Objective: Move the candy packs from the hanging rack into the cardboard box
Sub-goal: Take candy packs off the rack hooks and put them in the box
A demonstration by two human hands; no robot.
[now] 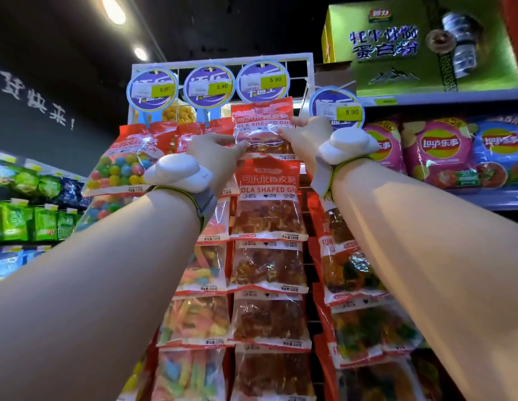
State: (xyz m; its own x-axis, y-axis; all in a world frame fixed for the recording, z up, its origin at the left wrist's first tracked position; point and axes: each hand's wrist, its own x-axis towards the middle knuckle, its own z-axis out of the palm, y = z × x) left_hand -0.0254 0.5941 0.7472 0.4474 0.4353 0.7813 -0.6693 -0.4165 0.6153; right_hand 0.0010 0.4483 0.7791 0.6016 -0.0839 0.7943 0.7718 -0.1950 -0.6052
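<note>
1. Round price tags (pixel 262 81) hang just above the top cola pack (pixel 263 131), crowding the way up.
2. Neighbouring candy packs (pixel 130 160) press close on both sides.
3. Open air lies in front of the rack (pixel 223 57).
</note>
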